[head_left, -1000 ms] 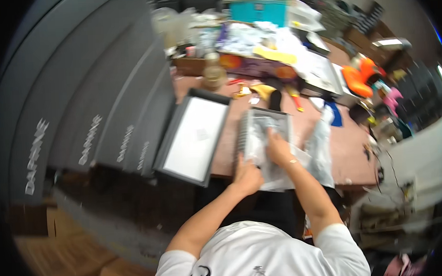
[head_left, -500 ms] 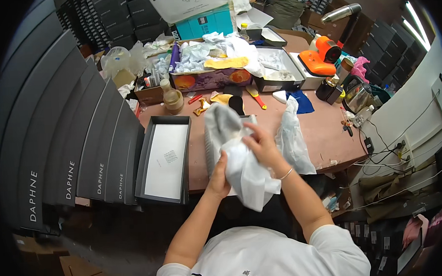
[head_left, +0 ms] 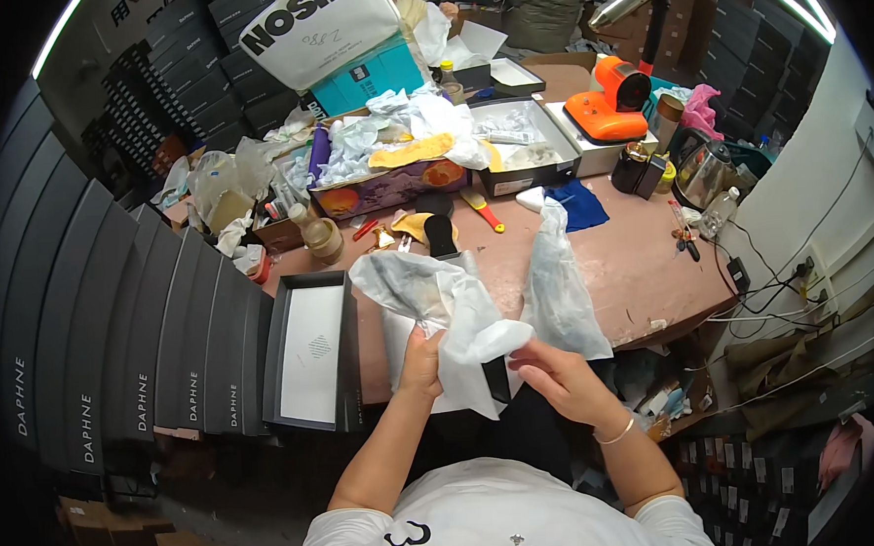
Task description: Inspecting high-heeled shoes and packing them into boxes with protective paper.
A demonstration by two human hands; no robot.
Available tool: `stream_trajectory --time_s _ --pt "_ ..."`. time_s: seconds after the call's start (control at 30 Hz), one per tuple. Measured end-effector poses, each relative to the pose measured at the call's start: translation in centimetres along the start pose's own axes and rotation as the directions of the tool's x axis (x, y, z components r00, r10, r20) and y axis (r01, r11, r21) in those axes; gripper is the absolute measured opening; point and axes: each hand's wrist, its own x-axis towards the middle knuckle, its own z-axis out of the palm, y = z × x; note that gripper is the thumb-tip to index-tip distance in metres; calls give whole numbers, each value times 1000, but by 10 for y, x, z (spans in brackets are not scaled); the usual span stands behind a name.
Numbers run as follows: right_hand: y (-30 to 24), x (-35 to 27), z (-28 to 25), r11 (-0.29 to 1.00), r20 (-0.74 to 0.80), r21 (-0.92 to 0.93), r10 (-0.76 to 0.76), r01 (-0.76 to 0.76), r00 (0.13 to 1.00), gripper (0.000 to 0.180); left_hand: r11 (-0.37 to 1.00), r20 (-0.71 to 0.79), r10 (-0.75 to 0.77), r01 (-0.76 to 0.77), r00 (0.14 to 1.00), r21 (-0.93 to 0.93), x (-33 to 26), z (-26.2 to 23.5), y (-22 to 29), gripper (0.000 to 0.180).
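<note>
My left hand (head_left: 423,361) grips a crumpled white tissue-paper wrap (head_left: 439,307) with something brownish inside, lifted above the front edge of the reddish worktable (head_left: 634,263). My right hand (head_left: 559,377) pinches the lower corner of the same paper. A second translucent wrapped bundle (head_left: 559,286) lies just right of it on the table. An open black shoe box (head_left: 311,354) with a white lining sits to the left.
Stacked black shoe boxes (head_left: 104,340) line the left side. The back of the table is crowded: a purple box with crumpled paper (head_left: 393,181), an open box (head_left: 524,145), an orange steamer (head_left: 611,101), a kettle (head_left: 704,175), a bottle (head_left: 318,235).
The view has tilted up and steadied. The wrapped paper has opened out and risen; my right hand has slid from the top of the bundle down to its lower corner.
</note>
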Motion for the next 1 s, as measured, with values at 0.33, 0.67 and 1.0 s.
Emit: stream_trajectory --time_s 0.33,0.67,1.0 --pt "47 -12 43 924 -217 381 122 -32 968 65 993 -54 118 -119 992 -10 -31 23 39 78" --pt "-4 47 67 984 -84 -173 19 -33 996 84 742 -214 625 -656 751 -136 -30 -38 195 37" --pt "27 98 43 894 -335 -397 67 -206 940 66 -743 801 595 -431 -74 512 -156 -22 231 27"
